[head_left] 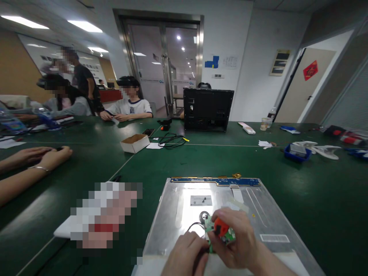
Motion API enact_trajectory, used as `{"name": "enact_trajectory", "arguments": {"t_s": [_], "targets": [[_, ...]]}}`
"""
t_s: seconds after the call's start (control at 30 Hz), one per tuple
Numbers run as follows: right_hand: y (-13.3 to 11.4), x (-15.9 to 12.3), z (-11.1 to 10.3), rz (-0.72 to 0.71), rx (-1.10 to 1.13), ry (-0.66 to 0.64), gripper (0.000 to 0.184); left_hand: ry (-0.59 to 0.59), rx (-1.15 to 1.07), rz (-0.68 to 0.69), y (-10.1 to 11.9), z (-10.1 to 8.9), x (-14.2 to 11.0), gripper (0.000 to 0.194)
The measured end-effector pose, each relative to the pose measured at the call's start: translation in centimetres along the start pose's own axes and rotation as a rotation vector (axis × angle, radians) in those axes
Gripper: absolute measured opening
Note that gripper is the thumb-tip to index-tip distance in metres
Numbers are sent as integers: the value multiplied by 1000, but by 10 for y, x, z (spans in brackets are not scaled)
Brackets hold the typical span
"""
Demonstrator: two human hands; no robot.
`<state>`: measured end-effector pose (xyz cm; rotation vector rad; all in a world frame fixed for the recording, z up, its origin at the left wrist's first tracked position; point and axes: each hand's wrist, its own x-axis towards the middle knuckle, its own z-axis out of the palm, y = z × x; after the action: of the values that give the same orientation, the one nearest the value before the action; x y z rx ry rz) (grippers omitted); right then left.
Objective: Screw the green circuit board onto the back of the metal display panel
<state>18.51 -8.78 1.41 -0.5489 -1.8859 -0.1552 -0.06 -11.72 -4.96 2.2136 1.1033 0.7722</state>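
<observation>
A silver display panel point(163, 226) lies flat before me, a narrow blue circuit strip point(201, 181) along its far edge. Over its near part is a small green circuit board point(208, 222), largely covered by my hands. My left hand point(186, 253) pinches the board's near left edge, fingers closed. Wrapped round a stubby orange-and-black handle point(221, 227), seen end-on above the board, is my right hand point(237, 239); the handle's lower end is hidden. A round dark metal disc point(204, 217) sits just beyond the board, with a thin black wire point(195, 225) beside it.
Another person's hands point(48, 157) rest at the left, beyond a blurred-out item point(106, 214). Farther back are a white box point(135, 143), black cables point(174, 140) and an upright black monitor point(208, 109). A blue tray point(297, 153) stands at the right. Several people sit across the green table point(244, 161).
</observation>
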Motion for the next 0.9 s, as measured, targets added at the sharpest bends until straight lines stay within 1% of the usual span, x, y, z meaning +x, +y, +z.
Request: {"name": "enact_trajectory", "arguments": {"t_s": [0.23, 0.3, 0.4, 0.53, 0.67, 0.83, 0.9], "targets": [[0, 5, 0, 23, -104, 73, 46, 40, -49, -35, 16, -7, 3, 17], [1, 6, -1, 23, -87, 53, 45, 28, -43, -43, 20, -9, 4, 18], [1, 9, -4, 32, -15, -13, 44, 7, -35, -68, 27, -13, 6, 19], [1, 14, -7, 34, 57, -41, 50, -18, -11, -119, 35, -17, 9, 16], [1, 13, -4, 56, 40, -32, 52, -1, 11, -105, 37, -16, 10, 17], [2, 10, 2, 55, 38, 10, 48, 32, 15, -89, 33, -14, 10, 16], [3, 9, 2, 64, 37, 4, 47, 39, 12, -79, 32, -14, 10, 17]]}}
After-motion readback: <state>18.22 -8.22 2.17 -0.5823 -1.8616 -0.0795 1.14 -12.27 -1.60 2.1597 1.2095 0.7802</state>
